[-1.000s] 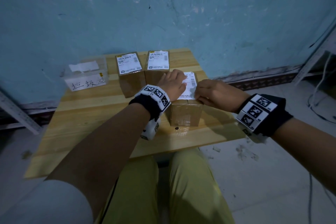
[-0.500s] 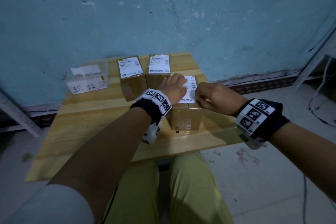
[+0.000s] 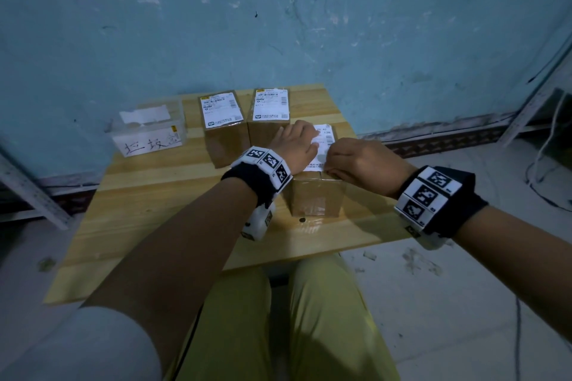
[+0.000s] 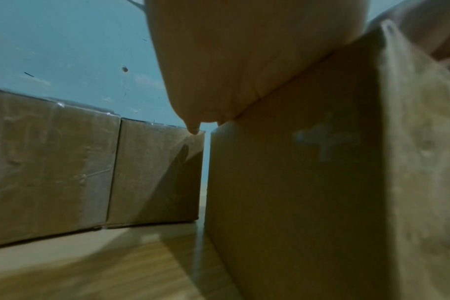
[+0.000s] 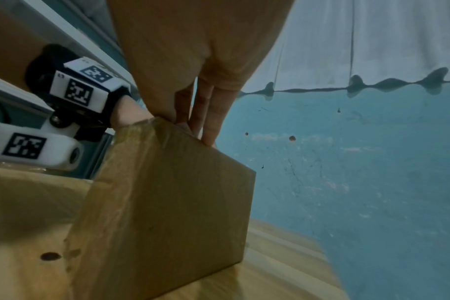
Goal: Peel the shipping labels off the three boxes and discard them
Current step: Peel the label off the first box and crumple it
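Observation:
Three brown cardboard boxes stand on the wooden table (image 3: 154, 210). The near box (image 3: 315, 195) carries a white shipping label (image 3: 325, 139) on top. My left hand (image 3: 297, 145) lies flat on that label and holds the box down. My right hand (image 3: 356, 161) curls its fingers onto the label's near right corner and picks at it. From the right wrist, the fingertips (image 5: 211, 130) meet the top edge of the near box (image 5: 167, 213). Two back boxes (image 3: 227, 142) (image 3: 266, 133) have their labels (image 3: 221, 110) (image 3: 271, 103) stuck flat.
A clear plastic bin (image 3: 148, 133) with handwritten characters on its front sits at the table's back left, with white paper inside. A blue wall stands close behind the table. Metal rack legs and cables lie on the floor to the right.
My right hand has slid left onto the label's near right corner, closer to my left hand. My left hand and the boxes have stayed in place.

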